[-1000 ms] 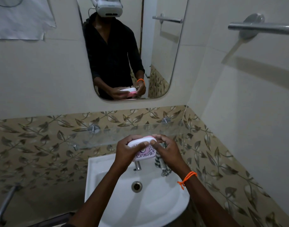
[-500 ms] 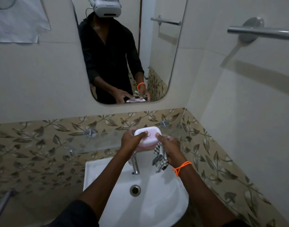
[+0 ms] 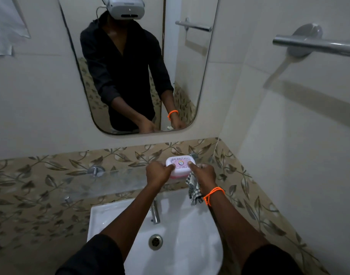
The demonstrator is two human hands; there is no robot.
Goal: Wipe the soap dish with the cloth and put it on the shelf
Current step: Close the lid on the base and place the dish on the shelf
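Bathroom walls of pale tile meet a band of leaf-patterned tile, with a mirror [image 3: 130, 66] at twelve o'clock and a white sink [image 3: 170, 245] at six o'clock. Between them runs a clear glass shelf [image 3: 114, 181], fixed to the patterned tile on metal pegs. A person reaches both forearms forward over the sink. The soap dish [image 3: 180, 165], a closed pink and white box, sits at the centre of the view, level and lid up, at the right end of the shelf. Whether its base touches the glass cannot be told. The left hand [image 3: 158, 173] grips its left end, thumb on the lid. The right hand [image 3: 204, 173] grips the right end the same way, and also keeps the checked cloth [image 3: 194, 191] tucked under its fingers, hanging down toward five o'clock. Holding both ends likely keeps the dish flat for setting down. The wiping looks finished, and the placing seems nearly complete. A tap [image 3: 155, 213] stands below the hands.
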